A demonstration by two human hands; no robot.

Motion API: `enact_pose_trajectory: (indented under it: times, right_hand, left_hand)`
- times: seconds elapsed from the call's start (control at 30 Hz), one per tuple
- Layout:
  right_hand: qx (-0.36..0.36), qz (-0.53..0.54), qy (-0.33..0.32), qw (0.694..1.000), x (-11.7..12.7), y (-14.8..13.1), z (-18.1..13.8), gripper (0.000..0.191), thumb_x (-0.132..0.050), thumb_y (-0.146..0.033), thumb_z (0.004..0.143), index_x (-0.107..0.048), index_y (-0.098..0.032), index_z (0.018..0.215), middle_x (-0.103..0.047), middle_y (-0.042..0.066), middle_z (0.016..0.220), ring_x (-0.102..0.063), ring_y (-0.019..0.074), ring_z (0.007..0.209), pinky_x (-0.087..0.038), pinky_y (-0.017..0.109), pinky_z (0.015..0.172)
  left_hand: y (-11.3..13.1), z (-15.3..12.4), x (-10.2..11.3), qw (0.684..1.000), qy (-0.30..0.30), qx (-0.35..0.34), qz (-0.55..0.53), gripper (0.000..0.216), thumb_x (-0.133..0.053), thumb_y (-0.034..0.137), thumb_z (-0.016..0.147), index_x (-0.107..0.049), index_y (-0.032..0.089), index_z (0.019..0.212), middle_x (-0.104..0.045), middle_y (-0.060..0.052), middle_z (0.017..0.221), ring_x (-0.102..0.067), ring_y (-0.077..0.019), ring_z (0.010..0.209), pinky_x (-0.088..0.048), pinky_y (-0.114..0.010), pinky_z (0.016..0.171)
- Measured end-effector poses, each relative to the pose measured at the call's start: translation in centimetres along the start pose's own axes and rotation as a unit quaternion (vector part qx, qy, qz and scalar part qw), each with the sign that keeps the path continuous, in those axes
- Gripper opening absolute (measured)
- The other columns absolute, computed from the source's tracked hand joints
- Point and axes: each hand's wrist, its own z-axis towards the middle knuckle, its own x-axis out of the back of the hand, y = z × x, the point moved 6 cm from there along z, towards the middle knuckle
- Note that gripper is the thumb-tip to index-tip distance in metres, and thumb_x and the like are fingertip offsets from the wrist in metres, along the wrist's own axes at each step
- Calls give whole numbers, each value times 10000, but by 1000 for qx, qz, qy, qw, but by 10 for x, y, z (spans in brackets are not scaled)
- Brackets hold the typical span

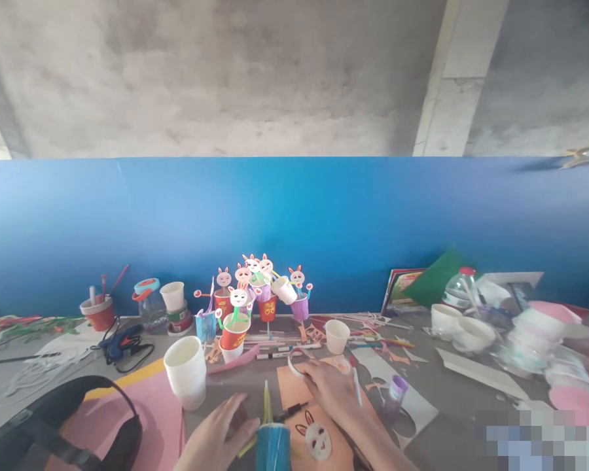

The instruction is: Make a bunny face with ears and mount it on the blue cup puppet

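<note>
My left hand (223, 432) is at the bottom, thumb and fingers apart, the thumb tip close against a blue paper cup (273, 448). Yellow-green pipe cleaners (267, 400) stick up behind that cup. My right hand (331, 389) reaches across an orange sheet (289, 386), its fingers closed on a white ring (295, 361) that looks like a tape roll. A round white rabbit face (319, 440) with pink ears lies on the sheet, below my right wrist. A black pen (292, 411) is between the hands. To the right stands a purple glue stick (397, 388).
Stacked white cups (185, 373) stand left, beside pink paper (127, 418) and a black headset (112, 386). Finished rabbit cups (235, 331) cluster at the back, near a single white cup (337, 336). Paper scraps (422, 405), a bottle (460, 288) and wrapped cups (535, 333) lie right.
</note>
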Motion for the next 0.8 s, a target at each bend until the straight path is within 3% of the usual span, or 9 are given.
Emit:
enact_pose_trajectory:
  times: [0.07, 0.17, 0.3, 0.43, 0.6, 0.7, 0.8]
  right_hand:
    - [8, 16, 8, 1000, 9, -5, -6, 253, -468, -89, 896, -666, -242, 931, -709, 12, 913, -655, 202, 874, -463, 290, 728]
    - [20, 38, 9, 999, 21, -16, -19, 182, -462, -157, 913, -626, -222, 870, -678, 19, 867, -636, 194, 804, -463, 272, 685]
    - [47, 127, 6, 991, 38, -37, -36, 137, -487, -201, 927, -613, -226, 882, -656, 22, 879, -627, 191, 836, -482, 259, 709]
    - [57, 180, 11, 982, 52, -48, -48, 114, -506, -232, 937, -618, -241, 915, -645, 17, 911, -637, 186, 833, -495, 267, 732]
    - [64, 191, 41, 979, 60, -51, -53, 87, -537, -257, 935, -624, -250, 927, -652, 26, 921, -640, 196, 838, -517, 290, 759]
    - [50, 216, 86, 971, 59, -49, -55, 146, -544, -235, 931, -592, -271, 1064, -641, 38, 1037, -640, 186, 851, -534, 296, 781]
    - [17, 256, 165, 952, 53, -45, -61, 62, -561, -261, 925, -582, -257, 983, -631, 33, 961, -649, 188, 829, -559, 284, 755]
  left_hand:
    - [11, 2, 5, 998, 46, -34, -3, 390, -472, 441, 902, -621, 197, 1168, -694, -104, 1159, -655, -259, 1040, -523, -343, 901]
    - [43, 0, 11, 982, 107, -154, 6, 350, -491, 366, 918, -601, 248, 1228, -626, -100, 1291, -584, -267, 1178, -505, -380, 970]
    - [92, -8, 9, 943, 117, -308, 43, 397, -542, 240, 897, -553, 266, 1293, -567, -102, 1366, -475, -286, 1294, -443, -462, 1046]
    - [115, -6, 3, 945, 72, -318, 38, 224, -488, 164, 916, -615, 209, 1095, -686, -111, 1118, -567, -273, 1173, -434, -493, 1032]
    - [127, -4, -1, 940, 74, -334, 4, 218, -410, 158, 952, -590, 212, 1061, -691, -94, 1022, -617, -246, 1043, -401, -507, 1037]
    - [126, -3, -3, 940, 98, -327, -24, 199, -400, 169, 960, -593, 211, 982, -695, -86, 939, -644, -234, 917, -439, -486, 985]
    - [123, -3, -7, 944, 122, -307, -28, 164, -439, 175, 951, -597, 215, 940, -692, -60, 869, -657, -216, 847, -409, -503, 1017]
